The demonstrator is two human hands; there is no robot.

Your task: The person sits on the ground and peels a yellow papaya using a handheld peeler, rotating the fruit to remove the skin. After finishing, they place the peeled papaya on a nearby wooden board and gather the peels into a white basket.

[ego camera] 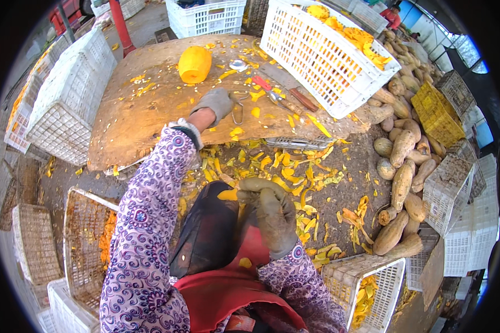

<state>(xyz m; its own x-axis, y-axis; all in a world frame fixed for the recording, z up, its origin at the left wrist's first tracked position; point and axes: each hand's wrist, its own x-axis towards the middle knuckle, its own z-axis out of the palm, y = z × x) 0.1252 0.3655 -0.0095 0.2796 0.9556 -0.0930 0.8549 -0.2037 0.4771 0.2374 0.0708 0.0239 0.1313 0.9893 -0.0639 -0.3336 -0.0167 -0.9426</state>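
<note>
My left hand (216, 104), in a grey glove, reaches over the wooden board (133, 112). Its fingers are curled around the end of a bent metal tool (238, 111), possibly a peeler, whose frame sticks out to the right. Beyond that hand stands a peeled orange squash (195, 64). My right hand (277, 214), in a soiled glove, is over my lap with its fingers bent. A piece of orange peel (227, 195) shows at its fingertips, above my dark knee; I cannot tell whether it is gripped or only lies there.
A red-handled tool (261, 83), a knife (303, 100) and a metal spoon-like tool (238, 65) lie on the board. A white crate (312, 62) holds orange squash. Peelings (291, 175) litter the ground. Unpeeled squashes (403, 147) are heaped right; another crate (383, 291) holds peelings.
</note>
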